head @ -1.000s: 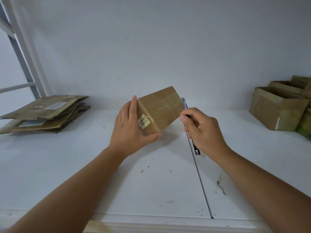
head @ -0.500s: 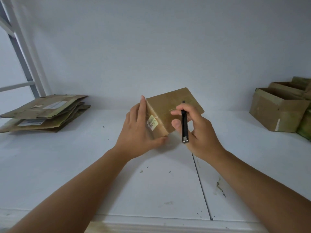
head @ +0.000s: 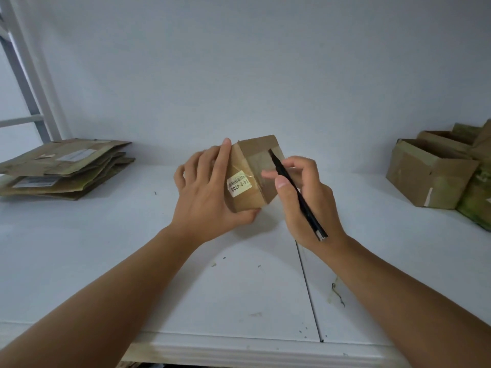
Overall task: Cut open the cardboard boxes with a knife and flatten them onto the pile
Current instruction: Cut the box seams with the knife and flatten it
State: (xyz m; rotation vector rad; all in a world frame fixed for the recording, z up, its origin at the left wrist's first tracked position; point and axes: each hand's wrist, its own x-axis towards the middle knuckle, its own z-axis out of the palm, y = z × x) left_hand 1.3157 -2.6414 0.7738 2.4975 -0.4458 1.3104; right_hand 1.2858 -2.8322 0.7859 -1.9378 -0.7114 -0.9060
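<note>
A white tabletop (head: 111, 261) with one dark seam running front to back and a few dark specks meets a plain pale wall (head: 239, 62); one pale metal frame (head: 26, 83) leans at the far left, cut off by the picture's edge.

On the left of the surface, against the wall, lies one pile of flattened brown cardboard sheets (head: 63, 168); the sheets overlap too closely to count, and its left end runs out of view.

At the centre, the left hand (head: 204, 192) grasps one small brown cardboard box (head: 249, 179), tilted and raised above the table, fingers along its left face and thumb curled under its near corner. A yellow sticker (head: 238, 183) on it reads 14-2-4209.

The right hand (head: 305, 197) pinches one slim black utility knife (head: 297, 195) like a pen, its tip set against the tape on the box's upper right face; the blade itself is too fine to make out.

At the far right stands a cluster of open brown cardboard boxes (head: 430, 173), at least three, the rearmost hidden behind the front one and the outermost, greenish one cropped by the edge.
</note>
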